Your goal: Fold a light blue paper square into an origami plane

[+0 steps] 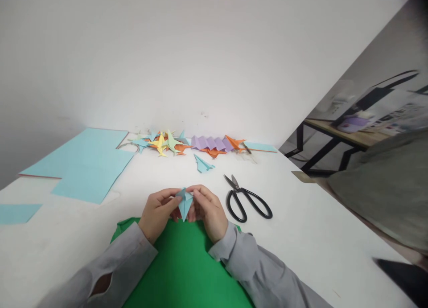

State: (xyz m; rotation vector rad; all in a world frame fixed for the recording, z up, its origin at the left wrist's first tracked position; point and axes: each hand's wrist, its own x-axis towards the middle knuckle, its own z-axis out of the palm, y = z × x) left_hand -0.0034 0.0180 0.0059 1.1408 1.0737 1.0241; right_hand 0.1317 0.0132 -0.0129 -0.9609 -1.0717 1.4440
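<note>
A small folded piece of light blue paper (185, 206) is held above the near edge of the white table, its point facing down toward me. My left hand (159, 210) pinches its left side between thumb and fingers. On the opposite side, my right hand (207, 208) grips the paper's upper right edge. Black-handled scissors (243, 196) lie partly opened to the right of my right hand. Beyond my hands rests a blue folded paper shape (203, 164).
Folded yellow, green, blue and orange shapes (167, 143) are piled by the wall, beside a pleated purple paper (212, 143). Large blue sheets (90, 161) lie at left. Green cloth (187, 263) lies under my forearms. At far right, a person's clothing (384, 187) shows.
</note>
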